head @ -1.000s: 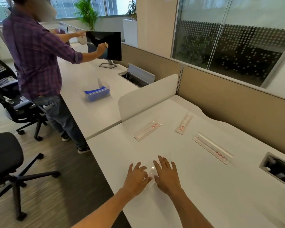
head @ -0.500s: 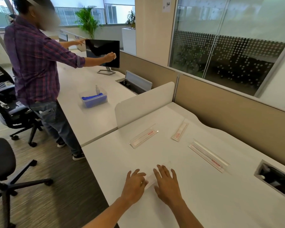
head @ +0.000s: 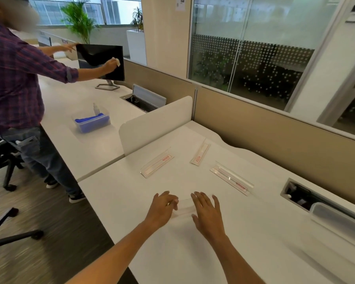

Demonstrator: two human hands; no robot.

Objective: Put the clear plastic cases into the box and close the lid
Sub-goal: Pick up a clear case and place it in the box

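Open-plan office: a white counter bounded at its far edge by a tan partition with glazed walls behind, and at its left far corner by a white divider. Three clear cases with red labels lie flat across the far half of the counter, well apart from one another: left case near the divider, middle case toward the far edge, right case, the longest, angled toward a cable port by the right edge. A fourth clear case, faint and blurred, lies nearer the front edge between the two hands. Left hand: palm down, fingers loosely curled, the tips at the left end of that case; whether they pinch it cannot be told. Right hand: palm down, fingers spread and extended, just beside or touching the right end of the same case; contact cannot be told. A translucent lidded box shows partly at the right edge, beside the port. On the adjoining counter to the left, a second person in a plaid shirt holds a cloth to a monitor; a clear tub with blue contents stands near them. Office chairs occupy the floor at left.
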